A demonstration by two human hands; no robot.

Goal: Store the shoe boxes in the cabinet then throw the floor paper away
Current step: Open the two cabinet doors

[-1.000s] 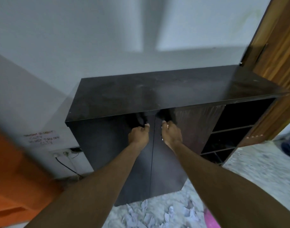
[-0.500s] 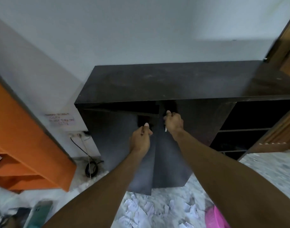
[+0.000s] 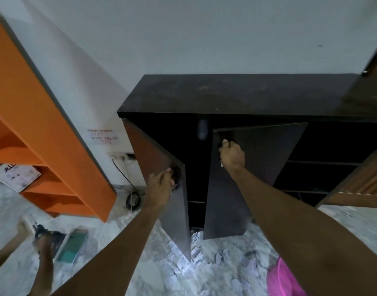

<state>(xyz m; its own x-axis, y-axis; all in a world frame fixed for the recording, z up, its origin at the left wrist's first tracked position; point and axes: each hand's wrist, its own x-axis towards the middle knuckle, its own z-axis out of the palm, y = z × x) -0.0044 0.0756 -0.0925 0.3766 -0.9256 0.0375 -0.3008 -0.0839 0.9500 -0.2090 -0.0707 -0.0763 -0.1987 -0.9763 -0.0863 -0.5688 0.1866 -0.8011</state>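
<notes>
Left hand [image 3: 162, 185] curled round handle at free edge of left cabinet door [image 3: 159, 167]; right hand [image 3: 232, 155] gripping top inner edge of right cabinet door [image 3: 247, 178]. Both doors swung partly outward from black cabinet [image 3: 236, 97] against wall. Torn floor paper [image 3: 196, 263] scattered on floor below doors. Orange shelf unit [image 3: 44, 129] to left. Shoe boxes not identifiable.

A dark gap is showing between the left door [image 3: 162, 167] and the right door [image 3: 247, 178] of the cabinet [image 3: 236, 95], both standing ajar; a hand could be passing through there. Scattered floor paper [image 3: 194, 265] is lying below the doors. An orange shelf unit [image 3: 44, 124] is crowding the left side, and a pink object [image 3: 283, 278] is sitting at lower right.
</notes>
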